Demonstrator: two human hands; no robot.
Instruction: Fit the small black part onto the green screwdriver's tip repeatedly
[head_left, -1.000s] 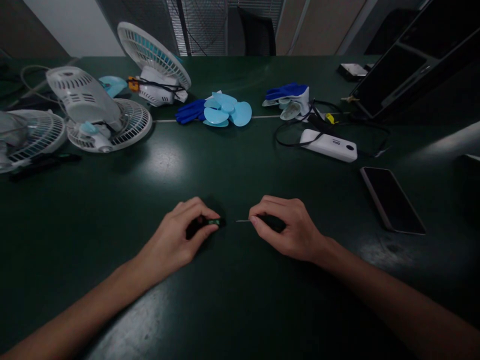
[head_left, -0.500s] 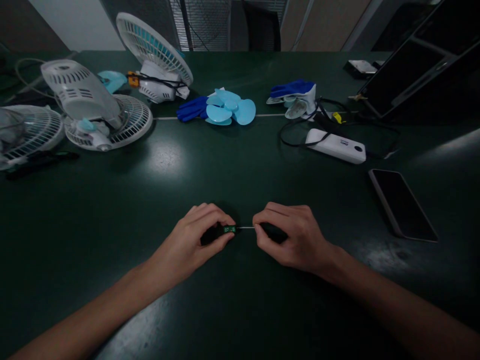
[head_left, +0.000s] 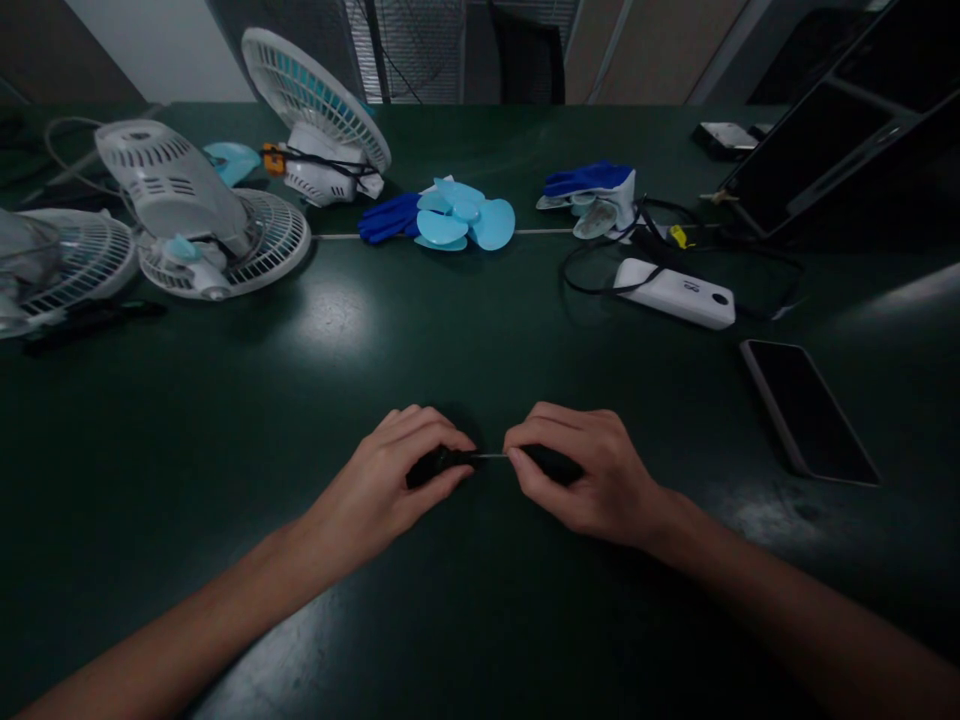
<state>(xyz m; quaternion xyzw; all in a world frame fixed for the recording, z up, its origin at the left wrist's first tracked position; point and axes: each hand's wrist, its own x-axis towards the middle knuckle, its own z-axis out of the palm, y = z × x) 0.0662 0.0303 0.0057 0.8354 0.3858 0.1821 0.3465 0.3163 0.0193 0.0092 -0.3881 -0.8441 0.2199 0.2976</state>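
Both hands rest on the dark green table (head_left: pixel 465 620) near its front middle. My left hand (head_left: pixel 390 480) is closed around a small black handle (head_left: pixel 431 465). My right hand (head_left: pixel 585 475) pinches a thin metal shaft (head_left: pixel 491 456) with a dark piece behind its fingers. The tip of the shaft meets the end of the black handle between the two hands. The rest of each piece is hidden under my fingers.
Taken-apart white fans (head_left: pixel 202 220) and grilles (head_left: pixel 315 95) lie at the back left. Light blue fan blades (head_left: pixel 461 215) and blue gloves (head_left: pixel 589 185) lie at the back middle. A white power bank (head_left: pixel 675 295) with cable and a dark phone (head_left: pixel 810 410) are at the right.
My hands have come together. The gap between the handle and the shaft has closed, and the green end of the handle no longer shows.
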